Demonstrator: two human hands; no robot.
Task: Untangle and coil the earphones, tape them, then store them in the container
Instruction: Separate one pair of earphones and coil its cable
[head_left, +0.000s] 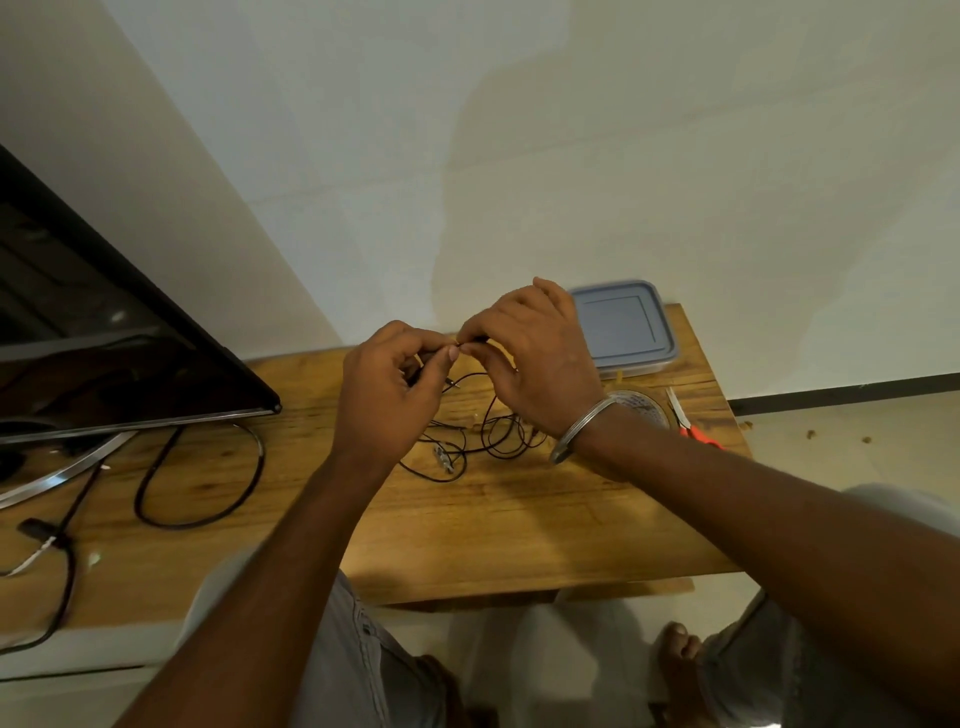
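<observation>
Left grip (392, 387) and right grip (530, 358), near the container (631, 332), each pinched the earphones (442, 460) cord; I judged slack teasing safer than tugging.

You have a single view, from the wide-angle camera on your head. It faces forward and down onto the brown wooden plank tabletop (519, 525). It sits close enough that your forearms enter from the bottom edge, and your left hand (387, 387) and right hand (537, 358) meet mid-frame. The pale plastered wall (571, 156) fills the upper half.
</observation>
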